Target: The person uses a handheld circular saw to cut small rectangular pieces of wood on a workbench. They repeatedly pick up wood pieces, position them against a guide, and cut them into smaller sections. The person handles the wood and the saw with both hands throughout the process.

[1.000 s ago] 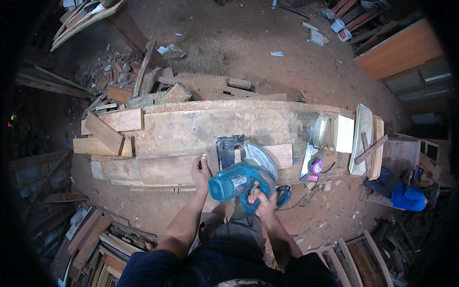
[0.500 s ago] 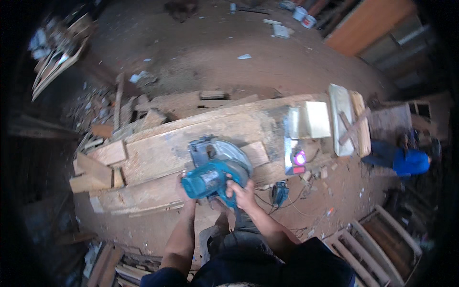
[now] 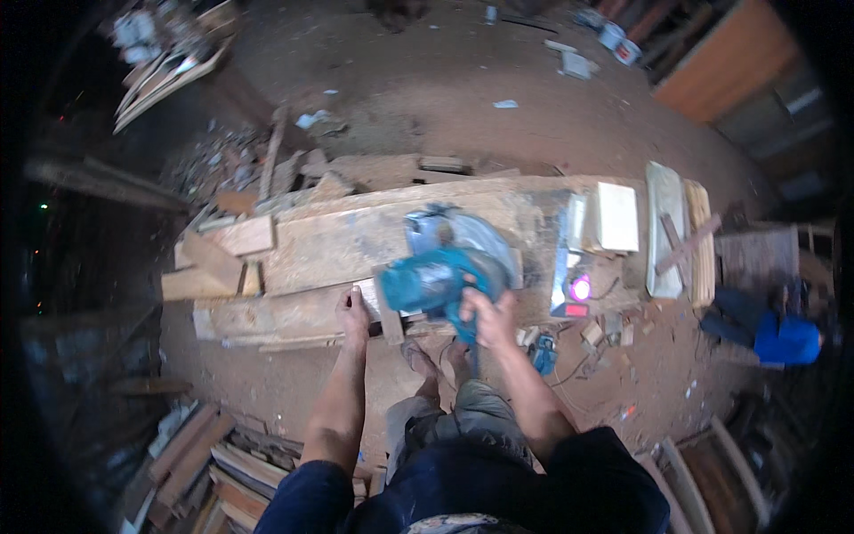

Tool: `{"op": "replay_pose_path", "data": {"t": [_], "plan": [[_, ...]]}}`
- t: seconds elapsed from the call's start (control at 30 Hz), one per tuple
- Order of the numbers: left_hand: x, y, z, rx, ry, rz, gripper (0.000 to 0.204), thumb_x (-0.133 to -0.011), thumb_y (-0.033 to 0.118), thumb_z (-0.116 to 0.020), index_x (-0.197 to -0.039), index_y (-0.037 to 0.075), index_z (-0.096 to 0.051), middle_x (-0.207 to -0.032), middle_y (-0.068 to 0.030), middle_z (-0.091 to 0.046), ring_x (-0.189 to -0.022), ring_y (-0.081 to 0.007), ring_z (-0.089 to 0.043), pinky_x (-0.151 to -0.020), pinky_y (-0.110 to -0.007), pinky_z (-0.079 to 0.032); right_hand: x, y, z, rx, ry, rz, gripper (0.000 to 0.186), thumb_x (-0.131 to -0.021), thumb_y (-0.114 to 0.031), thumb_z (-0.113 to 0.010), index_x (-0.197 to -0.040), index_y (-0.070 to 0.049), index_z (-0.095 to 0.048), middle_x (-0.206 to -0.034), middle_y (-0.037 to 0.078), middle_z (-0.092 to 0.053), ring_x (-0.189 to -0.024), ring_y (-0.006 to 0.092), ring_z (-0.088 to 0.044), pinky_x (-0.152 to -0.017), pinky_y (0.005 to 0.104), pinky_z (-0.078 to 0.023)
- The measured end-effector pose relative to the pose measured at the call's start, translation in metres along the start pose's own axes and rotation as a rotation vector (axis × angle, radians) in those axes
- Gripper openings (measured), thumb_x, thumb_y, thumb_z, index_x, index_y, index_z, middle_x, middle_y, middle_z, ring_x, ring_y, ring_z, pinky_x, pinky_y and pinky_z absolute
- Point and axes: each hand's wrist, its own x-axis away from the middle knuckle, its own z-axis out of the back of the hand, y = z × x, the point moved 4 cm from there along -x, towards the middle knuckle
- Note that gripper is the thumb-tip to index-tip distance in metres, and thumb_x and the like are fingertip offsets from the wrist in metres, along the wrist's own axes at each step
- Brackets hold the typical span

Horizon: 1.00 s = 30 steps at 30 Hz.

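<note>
My right hand (image 3: 487, 313) is wrapped round the rear handle of a teal circular saw (image 3: 436, 278). The saw, smeared by motion, is over the right half of a long wooden bench, its silvery guard and base turned to the far side. My left hand (image 3: 353, 313) is left of the saw, apart from it, fingers curled over the near plank (image 3: 285, 313); what they close on is hidden. Between that hand and the saw, a short wood offcut (image 3: 389, 307) juts past the bench's near edge. Part of a board shows behind the saw's right side.
Wood blocks (image 3: 209, 267) lie at the bench's left end. A pale rectangular block (image 3: 616, 218) and a glowing pink-purple light (image 3: 580, 287) are on the right. Another teal power tool (image 3: 543, 354) is on the ground with cords. A person in blue (image 3: 787, 336) is far right.
My left hand has come off the saw's motor end and moved left onto the plank. The saw has shifted slightly away from me, and the short offcut now shows beside it. The view has shifted.
</note>
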Motion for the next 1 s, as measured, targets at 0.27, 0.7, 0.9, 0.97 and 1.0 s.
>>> {"op": "replay_pose_path", "data": {"t": [0.27, 0.7, 0.9, 0.97, 1.0], "plan": [[-0.017, 0.023, 0.08, -0.059, 0.196, 0.075, 0.033, -0.102, 0.033, -0.062, -0.092, 0.003, -0.069, -0.078, 0.0014, -0.062, -0.073, -0.0099, -0.05, -0.067, -0.03, -0.044, 0.078, -0.044, 0.121, 0.346, 0.054, 0.05, 0.024, -0.09, 0.003, -0.065, -0.114, 0.003, -0.064, -0.076, 0.004, -0.062, -0.057, 0.0109, -0.056, -0.054, 0.0274, -0.045], [0.045, 0.159, -0.079, -0.614, -0.262, -0.647, 0.045, -0.084, 0.032, -0.076, -0.118, 0.003, -0.068, -0.11, -0.0211, -0.069, -0.108, -0.0381, -0.064, -0.097, -0.047, -0.05, 0.147, -0.059, 0.19, 0.448, 0.206, -0.05, 0.026, -0.088, 0.001, -0.067, -0.113, 0.002, -0.066, -0.076, 0.002, -0.062, -0.056, 0.0094, -0.055, -0.053, 0.0262, -0.043], [0.104, 0.171, -0.2, -1.014, -0.651, -1.025, 0.067, -0.085, 0.034, -0.075, -0.143, 0.011, -0.052, -0.14, -0.0192, -0.055, -0.134, -0.0418, -0.048, -0.118, -0.054, -0.033, 0.173, -0.049, 0.173, 0.412, 0.358, -0.051, 0.023, -0.088, -0.006, -0.066, -0.11, 0.004, -0.066, -0.069, 0.003, -0.059, -0.054, 0.011, -0.051, -0.054, 0.0274, -0.042], [0.106, 0.169, -0.208, -0.995, -0.709, -0.937, 0.062, -0.087, 0.034, -0.074, -0.141, 0.01, -0.054, -0.142, -0.0196, -0.053, -0.132, -0.0421, -0.048, -0.116, -0.056, -0.033, 0.181, -0.046, 0.169, 0.471, 0.361, -0.012, 0.021, -0.089, -0.006, -0.067, -0.108, 0.003, -0.066, -0.069, 0.003, -0.059, -0.055, 0.0112, -0.052, -0.054, 0.0274, -0.042], [0.098, 0.169, -0.195, -0.867, -0.631, -0.896, 0.061, -0.087, 0.034, -0.073, -0.14, 0.009, -0.054, -0.143, -0.0204, -0.051, -0.132, -0.0417, -0.048, -0.115, -0.057, -0.032, 0.185, -0.044, 0.166, 0.501, 0.359, 0.006, 0.021, -0.089, -0.007, -0.067, -0.107, 0.002, -0.066, -0.07, 0.003, -0.059, -0.055, 0.0113, -0.052, -0.055, 0.0275, -0.042]]}}
